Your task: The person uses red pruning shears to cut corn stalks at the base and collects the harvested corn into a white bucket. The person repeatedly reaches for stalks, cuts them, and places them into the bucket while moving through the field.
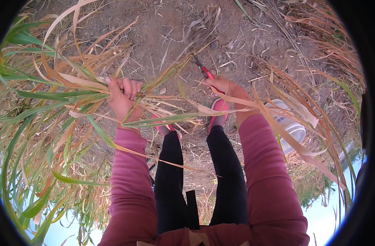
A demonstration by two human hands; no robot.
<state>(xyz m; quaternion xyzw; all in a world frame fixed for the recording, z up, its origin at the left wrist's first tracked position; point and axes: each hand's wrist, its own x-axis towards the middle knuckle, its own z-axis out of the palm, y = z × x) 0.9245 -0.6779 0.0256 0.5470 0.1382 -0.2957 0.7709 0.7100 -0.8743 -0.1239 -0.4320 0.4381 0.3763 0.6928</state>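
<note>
My left hand (126,95) is closed round a bundle of long green and dry tan leaves and stalks (83,90), which fans out to the left. My right hand (226,87) grips a red-handled cutting tool, seemingly pruning shears (207,72). Its dark tip points up and left, close to a leaning yellow-green stalk (167,73) that runs from the left hand toward the soil. Whether the blades touch that stalk, or are apart, I cannot tell. A dry leaf crosses in front of my right wrist.
A translucent white plastic bucket (290,130) lies beyond my right forearm, partly behind dry leaves. Standing dry plants (325,40) edge the right side, with green ones (18,123) on the left. My pink shoes (219,109) stand on brown soil (150,33) strewn with straw.
</note>
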